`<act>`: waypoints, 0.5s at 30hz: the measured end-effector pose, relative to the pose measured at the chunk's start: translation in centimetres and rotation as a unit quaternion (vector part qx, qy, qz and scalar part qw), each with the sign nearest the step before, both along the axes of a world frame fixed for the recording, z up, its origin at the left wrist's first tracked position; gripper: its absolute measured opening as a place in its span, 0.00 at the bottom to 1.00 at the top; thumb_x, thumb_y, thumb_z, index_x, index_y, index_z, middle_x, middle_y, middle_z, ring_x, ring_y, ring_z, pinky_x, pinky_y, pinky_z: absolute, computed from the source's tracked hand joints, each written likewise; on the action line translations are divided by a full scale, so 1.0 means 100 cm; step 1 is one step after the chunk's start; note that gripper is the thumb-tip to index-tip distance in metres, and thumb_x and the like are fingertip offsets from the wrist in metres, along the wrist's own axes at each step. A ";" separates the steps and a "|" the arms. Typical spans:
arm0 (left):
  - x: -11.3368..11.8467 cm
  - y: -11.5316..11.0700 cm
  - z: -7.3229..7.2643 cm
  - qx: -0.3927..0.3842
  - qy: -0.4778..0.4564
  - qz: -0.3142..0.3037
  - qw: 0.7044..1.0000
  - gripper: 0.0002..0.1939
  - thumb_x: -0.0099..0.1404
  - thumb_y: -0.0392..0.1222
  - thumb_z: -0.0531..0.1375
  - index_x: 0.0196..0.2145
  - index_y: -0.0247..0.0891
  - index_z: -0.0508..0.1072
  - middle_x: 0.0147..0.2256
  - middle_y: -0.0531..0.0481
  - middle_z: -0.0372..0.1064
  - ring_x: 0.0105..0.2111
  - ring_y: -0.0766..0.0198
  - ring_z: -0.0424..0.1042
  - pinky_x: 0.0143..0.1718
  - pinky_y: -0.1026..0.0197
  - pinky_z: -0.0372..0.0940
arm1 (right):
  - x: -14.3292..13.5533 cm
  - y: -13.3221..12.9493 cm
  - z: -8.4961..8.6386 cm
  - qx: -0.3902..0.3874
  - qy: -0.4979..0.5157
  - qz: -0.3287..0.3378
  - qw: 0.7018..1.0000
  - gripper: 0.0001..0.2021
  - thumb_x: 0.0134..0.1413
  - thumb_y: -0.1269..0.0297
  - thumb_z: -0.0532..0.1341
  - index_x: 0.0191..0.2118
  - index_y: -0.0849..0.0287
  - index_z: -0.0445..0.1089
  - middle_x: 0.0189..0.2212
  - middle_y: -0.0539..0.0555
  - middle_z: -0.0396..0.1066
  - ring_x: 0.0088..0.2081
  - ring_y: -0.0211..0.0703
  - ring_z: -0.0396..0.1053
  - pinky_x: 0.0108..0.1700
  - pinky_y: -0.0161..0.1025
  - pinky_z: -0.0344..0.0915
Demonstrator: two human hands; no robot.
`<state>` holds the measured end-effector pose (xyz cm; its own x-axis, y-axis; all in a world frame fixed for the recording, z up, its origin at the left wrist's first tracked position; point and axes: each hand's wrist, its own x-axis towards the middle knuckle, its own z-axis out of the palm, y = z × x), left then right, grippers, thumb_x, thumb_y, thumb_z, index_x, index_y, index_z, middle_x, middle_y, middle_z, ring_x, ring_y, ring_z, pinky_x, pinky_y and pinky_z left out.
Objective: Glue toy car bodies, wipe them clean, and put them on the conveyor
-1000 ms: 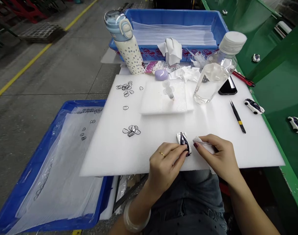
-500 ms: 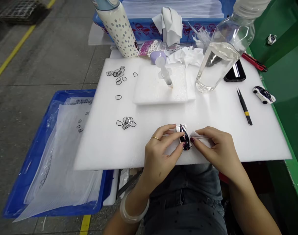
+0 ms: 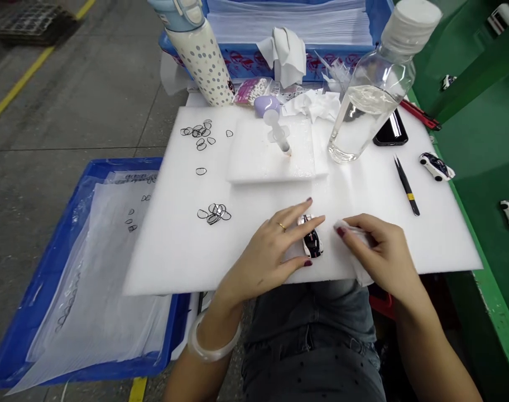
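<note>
A small white and black toy car (image 3: 312, 243) lies on the white foam board (image 3: 174, 257) near its front edge. Over it my left hand (image 3: 275, 245) is open, fingers spread, the thumb beside the car's near end and a finger crossing its far part. I cannot tell whether they touch it. To the right, my right hand (image 3: 380, 251) pinches a folded white tissue (image 3: 361, 262) between thumb and fingers, apart from the car. A loose group of thin black rings (image 3: 215, 213) lies left of my left hand.
A foam block (image 3: 267, 162) with a syringe (image 3: 279, 134) sits mid-board. Behind stand a water bottle (image 3: 363, 106) and a dotted flask (image 3: 204, 61). Tweezers (image 3: 406, 184), a phone (image 3: 392, 131) and another toy car (image 3: 436, 166) lie right. A blue tray (image 3: 76, 204) is at the left.
My left fingers have come off their grip on the car and spread out over it. My right hand has drawn the tissue away from the car to the right.
</note>
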<state>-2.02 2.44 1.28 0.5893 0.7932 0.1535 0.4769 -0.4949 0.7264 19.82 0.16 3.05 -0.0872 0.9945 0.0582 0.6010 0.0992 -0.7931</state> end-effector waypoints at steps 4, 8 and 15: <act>0.000 0.000 -0.008 0.030 -0.018 0.029 0.999 0.26 0.62 0.39 0.69 0.57 0.46 0.71 0.58 0.44 0.67 0.58 0.49 0.65 0.58 0.43 0.64 | 0.027 0.002 -0.002 0.083 -0.078 -0.049 0.992 0.09 0.63 0.61 0.59 0.43 0.57 0.76 0.36 0.55 0.77 0.31 0.43 0.71 0.30 0.39 0.65; 0.002 -0.005 -0.012 0.049 -0.045 0.088 0.994 0.26 0.58 0.42 0.72 0.53 0.42 0.74 0.51 0.44 0.69 0.53 0.51 0.67 0.55 0.47 0.66 | 0.031 0.013 0.004 0.191 -0.253 -0.073 0.946 0.18 0.61 0.60 0.60 0.55 0.59 0.71 0.51 0.65 0.71 0.47 0.59 0.70 0.46 0.55 0.66; -0.011 -0.010 -0.010 0.015 -0.096 0.165 0.981 0.17 0.67 0.46 0.64 0.54 0.47 0.73 0.54 0.47 0.68 0.55 0.52 0.68 0.57 0.48 0.64 | -0.035 -0.006 -0.009 0.152 -0.185 0.095 0.966 0.23 0.61 0.64 0.58 0.61 0.62 0.62 0.41 0.60 0.75 0.41 0.52 0.71 0.43 0.49 0.68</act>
